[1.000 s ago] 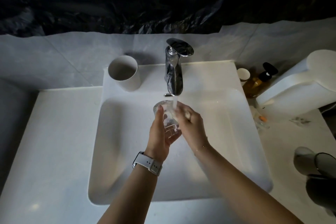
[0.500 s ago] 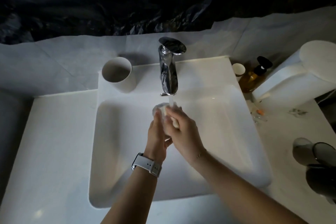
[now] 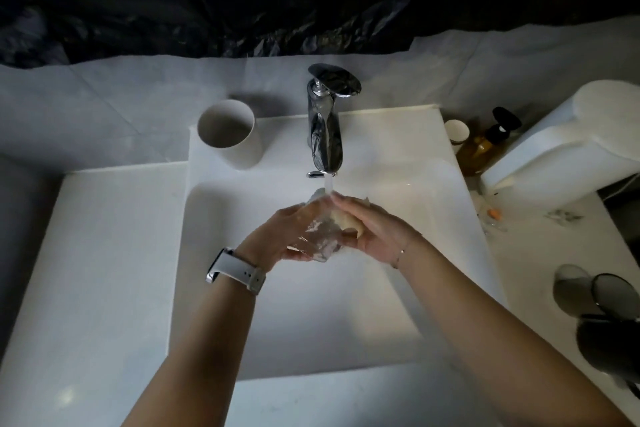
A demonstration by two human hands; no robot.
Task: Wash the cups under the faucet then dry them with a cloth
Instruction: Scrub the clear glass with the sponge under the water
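Observation:
Water runs from the chrome faucet (image 3: 325,135) onto a clear glass cup (image 3: 320,236) lying tilted over the white sink (image 3: 221,288). My left hand (image 3: 284,232), a white watch on its wrist, grips the cup from the left. My right hand (image 3: 370,229) covers the cup's right side with fingers toward the stream; a pale piece, maybe a sponge, shows under them. A white cup (image 3: 228,132) stands upright on the sink ledge left of the faucet.
A small white cup (image 3: 456,131), an amber pump bottle (image 3: 485,146) and a large white appliance (image 3: 568,146) stand at the right. Dark grey cups (image 3: 588,291) sit on the counter at far right. Small bits of litter lie near the sink's right rim.
The glass cup has tipped from upright onto its side between my hands. My right hand has slid over the cup's upper side, fingers now pointing toward the water stream.

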